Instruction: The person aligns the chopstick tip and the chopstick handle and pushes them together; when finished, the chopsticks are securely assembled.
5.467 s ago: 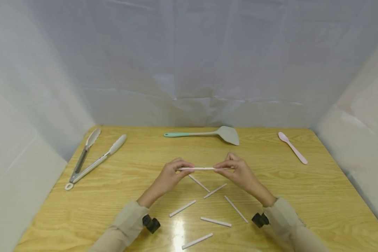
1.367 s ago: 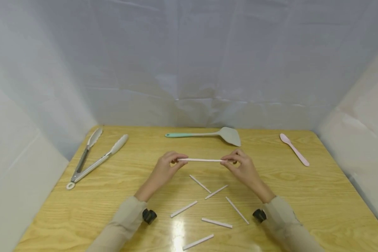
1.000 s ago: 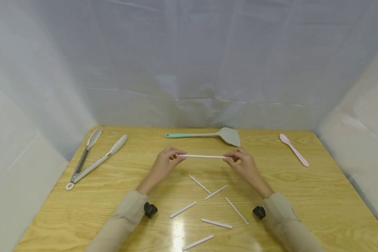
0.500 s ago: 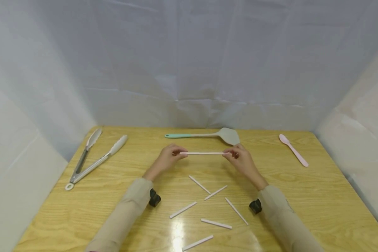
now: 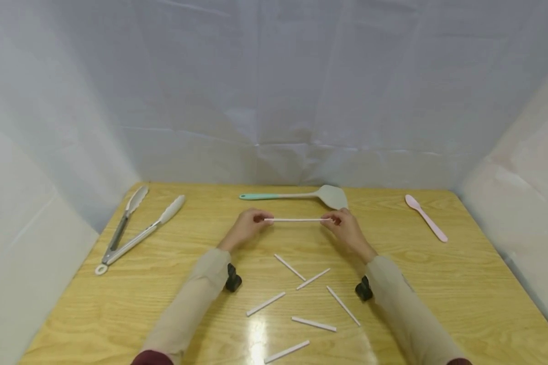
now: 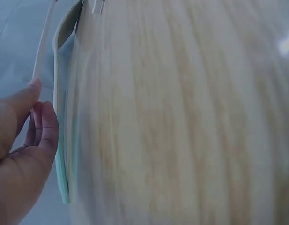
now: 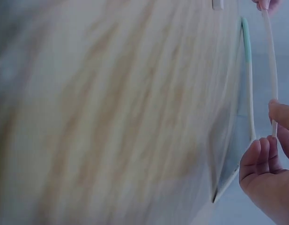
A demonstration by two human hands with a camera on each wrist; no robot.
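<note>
A long, thin white stick [image 5: 297, 220] is held level above the wooden table, between both hands. My left hand [image 5: 248, 226] pinches its left end with thumb and fingertips, and my right hand [image 5: 345, 229] pinches the right end. In the left wrist view the stick [image 6: 42, 44] runs upward from the thumb. The right wrist view has the stick [image 7: 271, 61] passing between thumb and fingers, with its tip poking out below. Just beyond the hands lies a spatula [image 5: 331, 196] with a mint-green handle; the right fingers overlap its blade edge in the head view.
Several shorter white sticks [image 5: 314, 324] lie scattered on the table [image 5: 438, 294] between the forearms. Spread tongs [image 5: 139, 238] rest at the left, and a pink spoon [image 5: 426, 218] at the right. Pale sheeting [image 5: 278, 91] rises behind the table.
Over these frames both hands have moved away from the body with the stick, toward the spatula. They are farther apart than at first. The sticks on the table have stayed put.
</note>
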